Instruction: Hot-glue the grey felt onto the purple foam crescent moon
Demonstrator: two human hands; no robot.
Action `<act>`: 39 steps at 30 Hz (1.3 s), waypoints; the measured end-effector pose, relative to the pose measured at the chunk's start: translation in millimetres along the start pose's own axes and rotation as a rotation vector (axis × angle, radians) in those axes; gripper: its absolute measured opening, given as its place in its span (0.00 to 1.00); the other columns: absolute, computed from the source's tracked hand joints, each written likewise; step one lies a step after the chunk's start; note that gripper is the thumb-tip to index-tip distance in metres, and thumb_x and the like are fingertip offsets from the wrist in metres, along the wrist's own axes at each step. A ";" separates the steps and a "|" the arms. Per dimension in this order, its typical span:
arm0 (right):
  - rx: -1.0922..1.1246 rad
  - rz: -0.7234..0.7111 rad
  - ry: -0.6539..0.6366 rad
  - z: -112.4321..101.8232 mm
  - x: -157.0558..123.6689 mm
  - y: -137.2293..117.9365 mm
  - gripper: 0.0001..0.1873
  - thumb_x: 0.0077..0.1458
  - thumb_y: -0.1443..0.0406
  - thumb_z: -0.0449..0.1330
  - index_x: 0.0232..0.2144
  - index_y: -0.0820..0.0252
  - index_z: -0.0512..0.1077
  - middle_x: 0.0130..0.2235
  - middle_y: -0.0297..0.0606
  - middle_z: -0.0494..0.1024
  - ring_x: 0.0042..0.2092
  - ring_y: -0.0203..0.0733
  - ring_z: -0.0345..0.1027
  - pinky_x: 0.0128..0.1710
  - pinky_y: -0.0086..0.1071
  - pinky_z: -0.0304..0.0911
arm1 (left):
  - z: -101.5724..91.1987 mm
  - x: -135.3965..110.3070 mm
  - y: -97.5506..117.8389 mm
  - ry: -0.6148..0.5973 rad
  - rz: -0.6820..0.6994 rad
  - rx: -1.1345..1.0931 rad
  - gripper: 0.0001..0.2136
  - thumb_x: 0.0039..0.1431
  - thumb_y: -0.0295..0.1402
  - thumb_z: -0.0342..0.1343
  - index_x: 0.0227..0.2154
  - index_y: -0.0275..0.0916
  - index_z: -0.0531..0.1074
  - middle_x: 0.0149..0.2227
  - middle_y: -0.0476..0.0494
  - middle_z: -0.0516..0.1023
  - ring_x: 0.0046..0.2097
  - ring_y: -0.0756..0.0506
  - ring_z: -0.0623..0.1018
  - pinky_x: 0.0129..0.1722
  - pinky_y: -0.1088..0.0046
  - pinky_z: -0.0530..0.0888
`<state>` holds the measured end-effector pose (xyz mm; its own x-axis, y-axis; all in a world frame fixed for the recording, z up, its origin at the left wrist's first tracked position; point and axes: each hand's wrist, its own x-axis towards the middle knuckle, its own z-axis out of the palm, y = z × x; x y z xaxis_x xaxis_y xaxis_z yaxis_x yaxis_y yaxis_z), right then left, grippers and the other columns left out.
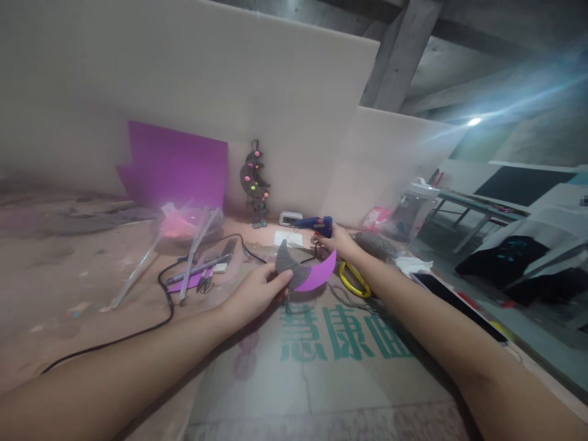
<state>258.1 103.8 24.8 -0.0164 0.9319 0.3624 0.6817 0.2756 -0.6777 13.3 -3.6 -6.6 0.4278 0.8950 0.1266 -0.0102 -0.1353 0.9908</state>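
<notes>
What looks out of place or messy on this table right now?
Nothing looks broken or spilled. The black cord snakes loosely across the table, and clear sticks lie scattered at angles near it. The left hand grips a grey crescent, the right hand a blue glue gun.

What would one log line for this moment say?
left hand: holds grey-and-purple crescent cutout | right hand: holds blue glue gun | beneath: printed cardboard sheet
</notes>
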 end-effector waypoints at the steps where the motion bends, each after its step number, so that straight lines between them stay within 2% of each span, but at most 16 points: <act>1: 0.047 0.002 0.007 -2.1 -2.3 -2.6 0.18 0.47 0.63 0.64 0.41 0.62 0.71 0.36 0.43 0.81 0.37 0.46 0.75 0.42 0.41 0.70 | 0.3 0.1 -0.4 -0.001 0.003 -0.019 0.13 0.58 0.43 0.54 0.28 0.37 0.66 0.21 0.52 0.68 0.22 0.52 0.65 0.23 0.76 0.60; 3: 0.146 -0.004 0.012 -8.0 -9.0 -7.4 0.14 0.51 0.59 0.61 0.37 0.62 0.72 0.33 0.43 0.80 0.35 0.45 0.75 0.39 0.41 0.72 | 0.8 0.0 -0.5 0.003 -0.004 -0.055 0.14 0.57 0.44 0.55 0.28 0.37 0.66 0.20 0.53 0.67 0.22 0.53 0.65 0.22 0.77 0.60; 5: 0.223 -0.016 0.027 -15.9 -18.8 -11.2 0.15 0.54 0.55 0.59 0.34 0.62 0.72 0.34 0.46 0.80 0.35 0.45 0.76 0.40 0.40 0.72 | 0.6 -0.2 0.9 0.033 -0.021 -0.084 0.14 0.56 0.44 0.55 0.28 0.37 0.65 0.20 0.53 0.67 0.22 0.53 0.65 0.22 0.77 0.60; 10: 0.385 -0.012 0.158 -35.8 -55.1 -18.9 0.18 0.48 0.54 0.65 0.36 0.60 0.72 0.41 0.45 0.80 0.38 0.46 0.76 0.45 0.44 0.71 | -4.7 2.4 4.7 0.217 -0.012 -0.132 0.16 0.55 0.46 0.56 0.29 0.37 0.65 0.23 0.52 0.70 0.23 0.54 0.66 0.21 0.79 0.62; 12: 0.385 -0.051 0.175 -41.0 -73.5 -23.3 0.18 0.48 0.54 0.65 0.37 0.59 0.73 0.42 0.43 0.80 0.40 0.47 0.76 0.48 0.44 0.69 | -7.1 4.5 3.9 0.263 -0.036 -0.152 0.16 0.54 0.46 0.57 0.28 0.37 0.64 0.24 0.51 0.71 0.22 0.54 0.66 0.20 0.79 0.61; 15: 0.277 -0.113 0.158 -45.0 -102.6 -31.2 0.15 0.51 0.52 0.63 0.34 0.57 0.73 0.37 0.42 0.80 0.40 0.48 0.75 0.47 0.44 0.70 | -8.4 6.2 2.5 0.272 -0.055 -0.163 0.17 0.53 0.46 0.57 0.26 0.37 0.63 0.24 0.50 0.72 0.22 0.54 0.67 0.20 0.79 0.62; 18: 0.039 -0.162 0.084 -44.7 -127.4 -37.2 0.13 0.55 0.52 0.59 0.31 0.54 0.74 0.34 0.40 0.80 0.38 0.49 0.74 0.43 0.42 0.69 | -7.6 5.5 3.3 0.234 -0.057 -0.142 0.15 0.54 0.44 0.57 0.27 0.37 0.64 0.23 0.51 0.72 0.22 0.54 0.68 0.21 0.79 0.62; 20: -0.027 -0.208 0.020 -42.5 -138.1 -38.6 0.12 0.56 0.53 0.57 0.30 0.53 0.74 0.33 0.39 0.80 0.38 0.48 0.74 0.41 0.41 0.69 | -7.3 5.1 4.2 0.212 -0.059 -0.112 0.14 0.55 0.44 0.56 0.27 0.37 0.64 0.23 0.51 0.72 0.22 0.54 0.68 0.21 0.78 0.62; 24: -0.082 -0.299 -0.080 -36.5 -145.4 -38.2 0.10 0.51 0.54 0.62 0.28 0.54 0.73 0.30 0.37 0.78 0.32 0.46 0.71 0.34 0.37 0.67 | -8.9 5.1 3.6 0.211 -0.018 -0.043 0.14 0.57 0.43 0.55 0.26 0.37 0.65 0.23 0.51 0.71 0.23 0.54 0.68 0.23 0.78 0.62; 28: -0.072 -0.335 -0.187 -32.2 -146.5 -41.0 0.10 0.52 0.55 0.62 0.28 0.55 0.72 0.30 0.37 0.77 0.32 0.43 0.70 0.33 0.34 0.65 | -10.7 4.8 1.7 0.216 -0.001 0.030 0.14 0.57 0.43 0.55 0.26 0.36 0.67 0.24 0.49 0.73 0.24 0.53 0.69 0.25 0.77 0.64; 35: -0.106 -0.309 -0.140 -26.2 -146.6 -40.0 0.12 0.51 0.55 0.62 0.28 0.56 0.69 0.25 0.33 0.71 0.27 0.38 0.63 0.27 0.31 0.59 | -8.9 1.3 7.7 0.176 -0.011 0.039 0.12 0.56 0.41 0.56 0.28 0.36 0.68 0.25 0.47 0.75 0.25 0.52 0.69 0.25 0.76 0.65; 39: -0.099 -0.277 -0.181 -26.1 -145.4 -39.6 0.12 0.53 0.55 0.61 0.28 0.56 0.69 0.25 0.34 0.71 0.27 0.39 0.63 0.28 0.32 0.60 | -9.7 0.6 8.7 0.170 -0.028 0.061 0.12 0.56 0.42 0.56 0.28 0.36 0.68 0.26 0.47 0.75 0.24 0.52 0.70 0.25 0.75 0.65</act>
<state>252.6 -48.8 15.6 -0.3344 0.8542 0.3981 0.7007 0.5079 -0.5011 4.7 -0.1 2.6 0.2681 0.9570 0.1108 0.0565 -0.1305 0.9898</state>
